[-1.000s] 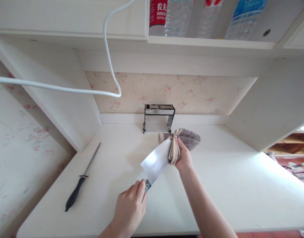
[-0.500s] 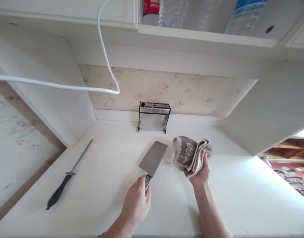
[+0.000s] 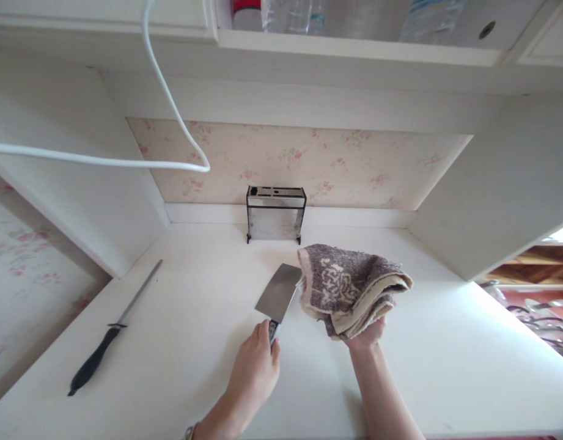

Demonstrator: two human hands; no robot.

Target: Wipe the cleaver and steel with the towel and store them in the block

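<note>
So you had both hands full here. Picture a clock face centred on the knife (image 3: 277, 293), with 12 pointing away from you. Your left hand (image 3: 256, 363) was down between 6 and 7 o'clock, fingers wrapped around the knife's handle, and the wide grey blade leaned up toward 1 o'clock over the white tabletop (image 3: 194, 293).

Your right hand (image 3: 370, 335) was at about 4 o'clock, gripping a folded brown and cream towel (image 3: 348, 287) from underneath, though most of the fingers were hidden by the cloth. The towel itself sat at 3 o'clock, right next to the blade; honestly couldn't tell if they touched.

Between 8 and 9 o'clock you had a sharpening rod (image 3: 100, 353) lying on the tabletop, black handle toward you, thin tip angled away. A slotted metal stand (image 3: 275, 223) with black edges stood upright at 12, near the flowery wallpaper (image 3: 263, 153). A white cable (image 3: 125, 162) bent across around 11, and way up past 12 some clear bottles (image 3: 285, 15) stood on a shelf (image 3: 354, 47).
</note>
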